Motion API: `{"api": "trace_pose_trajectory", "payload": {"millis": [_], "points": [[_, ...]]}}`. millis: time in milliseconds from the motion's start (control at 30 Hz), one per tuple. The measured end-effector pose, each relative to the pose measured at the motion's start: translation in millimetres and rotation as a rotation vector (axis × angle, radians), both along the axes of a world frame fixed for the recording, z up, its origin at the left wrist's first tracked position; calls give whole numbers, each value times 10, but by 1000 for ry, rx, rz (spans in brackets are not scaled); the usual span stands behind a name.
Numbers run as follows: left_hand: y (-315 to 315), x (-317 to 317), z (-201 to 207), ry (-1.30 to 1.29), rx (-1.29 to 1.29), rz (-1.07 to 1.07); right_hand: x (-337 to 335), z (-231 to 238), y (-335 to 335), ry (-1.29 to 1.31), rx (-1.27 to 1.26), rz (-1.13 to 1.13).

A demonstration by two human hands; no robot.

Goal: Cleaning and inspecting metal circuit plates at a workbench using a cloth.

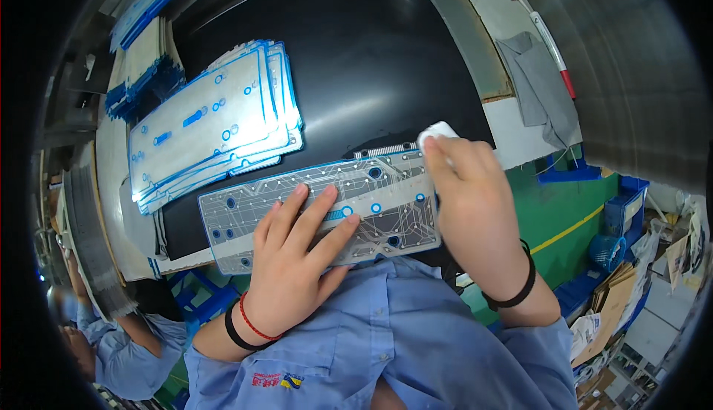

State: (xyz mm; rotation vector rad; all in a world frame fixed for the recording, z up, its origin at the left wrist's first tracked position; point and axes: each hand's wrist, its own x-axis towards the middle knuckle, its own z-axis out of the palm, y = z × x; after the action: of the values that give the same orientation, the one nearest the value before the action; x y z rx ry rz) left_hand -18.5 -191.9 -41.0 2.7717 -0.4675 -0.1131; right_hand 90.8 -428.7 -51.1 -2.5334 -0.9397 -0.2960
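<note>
A thin, see-through keyboard membrane sheet [408, 220] with printed circuit lines and blue-ringed holes lies along the near edge of the black work surface. My left hand [290, 258] rests on its middle, palm down with fingers spread, and holds nothing. Pinched in the fingers of my right hand [475, 206] is a small white cloth-like wad [440, 131], at the sheet's far right corner. The connector tail [386, 150] sticks out from the far edge, left of the wad. My right hand covers part of the sheet's right end.
A stack of blue-edged membrane sheets [208, 116] lies at the far left on the black work surface [371, 53]. Grey cloth [538, 87] and markers [553, 50] lie at the right. Blue bins [627, 202] stand on the green floor. Another person [137, 354] sits at the left.
</note>
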Motion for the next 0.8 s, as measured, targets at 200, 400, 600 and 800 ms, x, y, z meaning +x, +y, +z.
{"api": "trace_pose_trajectory", "payload": {"millis": [200, 400, 600, 800], "points": [[6, 11, -5, 5, 21, -8, -26, -58, 349, 110, 85, 109], [-1, 10, -1, -16, 20, -7, 38, -91, 102, 71, 95, 56], [2, 8, 2, 0, 18, 1, 91, -148, 276, 94, 192, 73], [6, 12, 18, -4, -4, -2, 390, -120, -518, -36, 127, -266]]}}
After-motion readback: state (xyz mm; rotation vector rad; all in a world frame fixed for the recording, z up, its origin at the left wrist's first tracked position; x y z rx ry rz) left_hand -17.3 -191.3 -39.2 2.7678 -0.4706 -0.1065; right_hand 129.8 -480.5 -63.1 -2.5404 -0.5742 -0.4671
